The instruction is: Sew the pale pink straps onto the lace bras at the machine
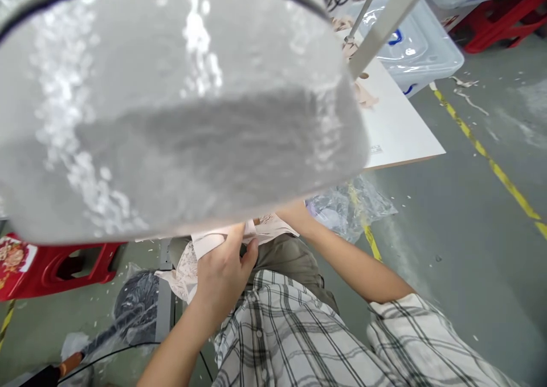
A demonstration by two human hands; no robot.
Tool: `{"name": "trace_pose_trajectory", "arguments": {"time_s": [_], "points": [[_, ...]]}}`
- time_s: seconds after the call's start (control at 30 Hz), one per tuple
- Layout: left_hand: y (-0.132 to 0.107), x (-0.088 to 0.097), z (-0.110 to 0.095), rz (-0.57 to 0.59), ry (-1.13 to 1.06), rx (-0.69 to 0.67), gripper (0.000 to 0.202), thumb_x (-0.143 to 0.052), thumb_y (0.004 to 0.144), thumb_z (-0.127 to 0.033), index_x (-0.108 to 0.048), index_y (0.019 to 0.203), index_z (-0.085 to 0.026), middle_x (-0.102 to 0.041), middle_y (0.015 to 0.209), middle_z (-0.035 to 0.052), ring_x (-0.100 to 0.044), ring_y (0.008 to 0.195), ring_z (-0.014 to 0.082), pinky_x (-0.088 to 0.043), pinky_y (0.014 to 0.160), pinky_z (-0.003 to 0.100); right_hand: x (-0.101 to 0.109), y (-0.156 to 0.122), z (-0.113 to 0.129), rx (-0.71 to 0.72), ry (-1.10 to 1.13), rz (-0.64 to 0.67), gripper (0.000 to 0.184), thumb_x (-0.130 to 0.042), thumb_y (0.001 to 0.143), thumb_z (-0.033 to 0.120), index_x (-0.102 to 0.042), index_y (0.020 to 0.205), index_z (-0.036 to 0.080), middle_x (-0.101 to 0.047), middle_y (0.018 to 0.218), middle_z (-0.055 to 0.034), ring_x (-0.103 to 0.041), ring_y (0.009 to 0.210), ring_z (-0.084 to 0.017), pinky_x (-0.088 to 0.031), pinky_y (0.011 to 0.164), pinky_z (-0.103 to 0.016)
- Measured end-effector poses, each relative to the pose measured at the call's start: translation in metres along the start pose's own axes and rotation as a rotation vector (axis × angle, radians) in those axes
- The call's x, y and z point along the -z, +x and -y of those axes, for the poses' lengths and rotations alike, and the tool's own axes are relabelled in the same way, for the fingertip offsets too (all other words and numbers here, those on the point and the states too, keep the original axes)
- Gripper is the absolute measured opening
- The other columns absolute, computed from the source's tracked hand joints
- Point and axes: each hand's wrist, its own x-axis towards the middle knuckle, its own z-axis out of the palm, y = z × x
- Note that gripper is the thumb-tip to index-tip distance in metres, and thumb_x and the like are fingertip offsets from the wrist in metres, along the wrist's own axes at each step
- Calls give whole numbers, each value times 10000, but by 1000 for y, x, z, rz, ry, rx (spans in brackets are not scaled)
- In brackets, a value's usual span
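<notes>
My left hand (224, 270) is closed on a pale pink lace fabric piece (188, 267) at the near edge of the table, above my lap. My right forearm reaches up beside it; my right hand is hidden behind a large grey blurred machine housing (171, 102) that fills most of the view. More pale fabric (273, 227) shows just under that housing by my right wrist (294, 213). A few small pink fabric pieces (363, 93) lie on the white table (401, 130) further away.
A clear plastic bin (419, 45) stands beyond the table's far end. Red plastic stools (55, 267) sit at left and top right. Crumpled clear plastic bags (354, 204) lie on the grey floor, which has a yellow line (491, 165). A dark bag (137, 304) rests by the table leg.
</notes>
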Motion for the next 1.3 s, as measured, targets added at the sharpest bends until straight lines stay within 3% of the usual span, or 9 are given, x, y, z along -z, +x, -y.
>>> {"name": "trace_pose_trajectory", "arguments": {"time_s": [0.2, 0.3, 0.57, 0.7, 0.8, 0.97, 1.03, 1.13, 1.3], "points": [[-6, -4, 10, -18, -54, 33, 576, -577, 939, -367, -401, 1466, -213, -723, 748, -1, -672, 623, 160, -393, 491, 219, -7, -13, -7, -136, 247, -84, 363, -549, 930, 447, -542, 1209, 216, -661, 1055, -70, -624, 844, -165, -530, 805, -311], [-9, -13, 14, -149, -61, 31, 775, -600, 916, -467, -248, 1520, -132, -741, 1017, 125, -729, 793, 224, -503, 571, 254, -9, -21, -11, -166, 347, -72, 382, -573, 915, 493, -553, 1174, 214, -637, 1045, -52, -608, 867, -153, -520, 812, -297], [-36, -36, -14, -239, 44, -146, 991, -620, 918, -418, 31, 1587, -83, -497, 1440, 293, -643, 1179, 360, -599, 828, 388, 5, -67, 12, -200, 361, 100, 310, -656, 880, 467, -574, 1018, 201, -615, 967, -37, -601, 902, -164, -500, 818, -298], [-61, -35, -28, -80, -154, -341, 973, -640, 910, -373, -3, 1589, -90, -558, 1390, 271, -600, 1241, 368, -589, 905, 430, 17, -94, 23, -326, 452, 107, 230, -596, 928, 419, -633, 956, 194, -647, 889, -26, -598, 823, -153, -495, 746, -278], [-64, -19, -21, 43, -460, -312, 691, -583, 944, -272, -247, 1541, -175, -749, 1069, 126, -737, 945, 251, -620, 731, 331, 26, -104, 24, -422, 638, 91, 262, -642, 891, 440, -645, 924, 180, -643, 836, -16, -577, 732, -130, -469, 667, -246], [-41, 10, -10, -104, -406, -476, 406, -548, 912, -195, -543, 1313, -134, -646, 1276, 180, -572, 1257, 327, -452, 1071, 510, 33, -100, 31, -359, 626, 541, 303, -598, 916, 457, -638, 882, 159, -575, 733, 15, -500, 644, -96, -392, 602, -219], [-29, 8, -6, 81, -377, -333, 229, -519, 926, -264, -667, 1040, -132, -725, 1013, 157, -659, 1079, 321, -454, 1037, 513, 31, -96, 34, -178, 311, 701, 255, -543, 955, 366, -646, 846, 160, -588, 736, 10, -512, 669, -105, -381, 626, -231], [-14, -10, 8, 398, -575, 95, 411, -443, 948, -424, -603, 656, -183, -616, 593, 72, -667, 695, 253, -525, 807, 430, 18, -95, 28, 141, -341, 550, 246, -478, 966, 209, -660, 808, 155, -605, 729, -23, -514, 671, -131, -321, 605, -270], [-10, -45, 28, 760, -1521, 529, 442, -637, 803, -603, -617, 732, -167, -438, 488, -44, -546, 534, 150, -516, 663, 327, -5, -100, 2, 413, -624, 240, 229, -470, 988, 215, -697, 976, 185, -657, 783, -38, -562, 735, -165, -387, 672, -303]]}}
